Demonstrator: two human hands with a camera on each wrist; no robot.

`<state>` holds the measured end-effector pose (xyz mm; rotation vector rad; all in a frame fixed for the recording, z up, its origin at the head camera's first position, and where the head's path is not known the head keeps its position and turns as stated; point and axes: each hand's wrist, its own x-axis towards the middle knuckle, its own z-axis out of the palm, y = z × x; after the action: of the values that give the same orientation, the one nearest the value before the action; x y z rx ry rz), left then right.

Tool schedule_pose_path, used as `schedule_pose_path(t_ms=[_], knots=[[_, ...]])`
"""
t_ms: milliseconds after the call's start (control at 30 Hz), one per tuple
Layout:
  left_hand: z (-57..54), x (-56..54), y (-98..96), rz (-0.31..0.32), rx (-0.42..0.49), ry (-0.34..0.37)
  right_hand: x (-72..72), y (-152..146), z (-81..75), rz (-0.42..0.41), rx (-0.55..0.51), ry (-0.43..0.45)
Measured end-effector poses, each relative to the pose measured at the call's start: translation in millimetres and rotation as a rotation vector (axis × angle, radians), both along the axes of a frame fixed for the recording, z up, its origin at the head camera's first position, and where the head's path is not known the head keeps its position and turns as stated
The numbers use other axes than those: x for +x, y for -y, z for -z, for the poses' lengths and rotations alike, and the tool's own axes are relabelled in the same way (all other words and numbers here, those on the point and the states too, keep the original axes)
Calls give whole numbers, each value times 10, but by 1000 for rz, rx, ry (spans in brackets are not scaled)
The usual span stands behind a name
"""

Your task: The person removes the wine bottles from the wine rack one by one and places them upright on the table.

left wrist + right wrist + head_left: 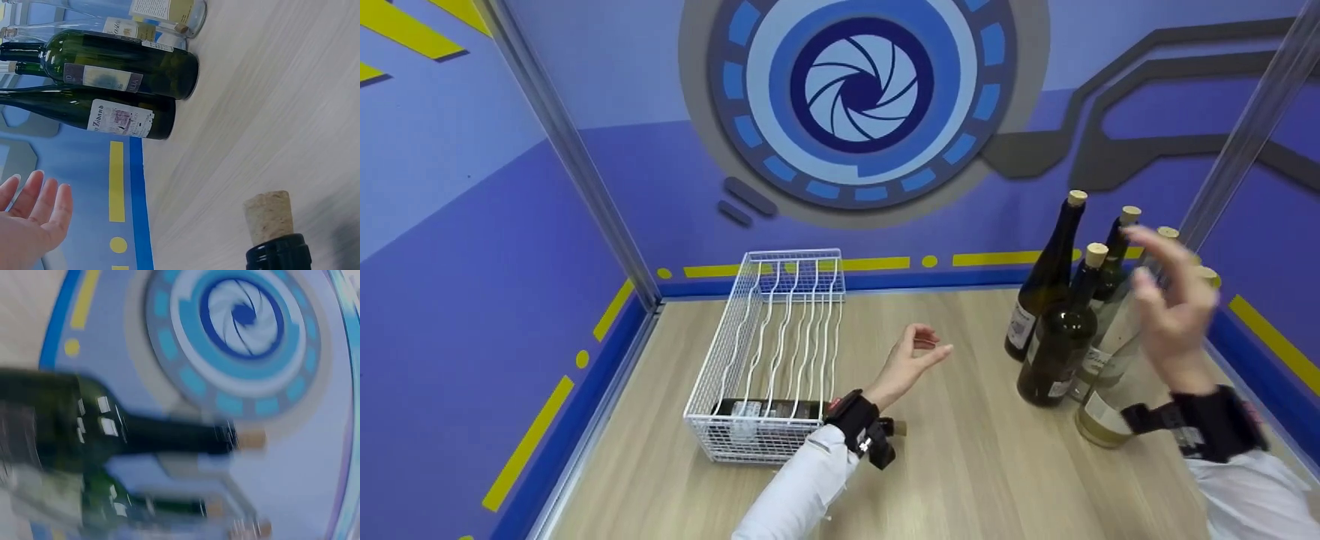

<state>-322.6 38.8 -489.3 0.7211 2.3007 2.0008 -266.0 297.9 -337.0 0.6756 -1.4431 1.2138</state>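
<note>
In the head view my left hand hovers over the table beside the white wire rack, its fingers loosely bent and holding nothing. A dark wine bottle lies across the rack's near end, its corked neck sticking out under my left wrist. My right hand, blurred, is raised in front of a group of upright corked bottles, fingers apart and nothing gripped. Nearest to the left in that group are a tall dark bottle and a broader dark bottle. The right hand partly hides the clear bottles.
A wood-grain table carries the rack on the left and the bottles on the right. Patterned blue panels rise behind and at both sides, with metal posts at the corners. A green bottle stands among the rear ones.
</note>
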Motion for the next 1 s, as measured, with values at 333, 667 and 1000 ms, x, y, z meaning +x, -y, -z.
schedule_pose_path(t_ms=[333, 667, 1000], knots=[[-117, -62, 38, -111, 44, -50, -187, 595, 580, -222, 443, 276], [-620, -56, 359, -210, 19, -64, -278, 990, 934, -375, 625, 749], [-951, -344, 933, -313, -336, -166, -536, 1066, 1389, -456, 737, 909]])
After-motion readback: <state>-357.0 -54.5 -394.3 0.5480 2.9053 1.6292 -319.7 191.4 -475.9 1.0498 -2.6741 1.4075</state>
